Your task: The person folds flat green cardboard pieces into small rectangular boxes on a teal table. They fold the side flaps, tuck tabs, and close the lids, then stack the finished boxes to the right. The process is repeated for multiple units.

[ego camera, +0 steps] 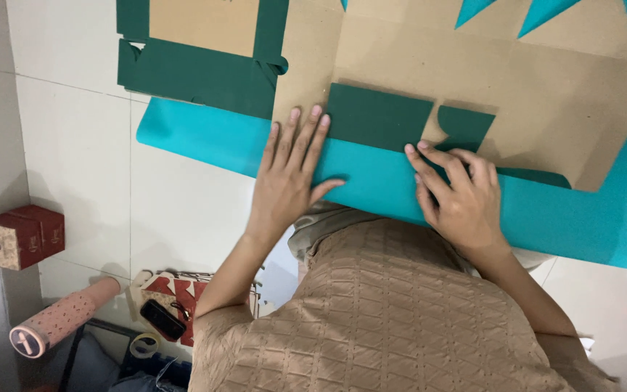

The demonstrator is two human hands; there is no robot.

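My left hand (288,174) lies flat, fingers spread, across the edge where a brown cardboard sheet (546,94) meets a teal sheet (205,134) on the floor. Just right of its fingertips is a dark green rectangle (379,116) of paper lying on the cardboard. My right hand (459,192) rests on the teal sheet with its fingertips pressing the lower edge of the green rectangle, beside a smaller dark green piece (466,127) with a curved notch. Neither hand grips anything.
A dark green paper frame (197,76) around a brown panel lies at the top left. On the white tiled floor at left stand a small red box (19,236), a pink roll (63,319), a tape roll (144,345) and a patterned item (172,297).
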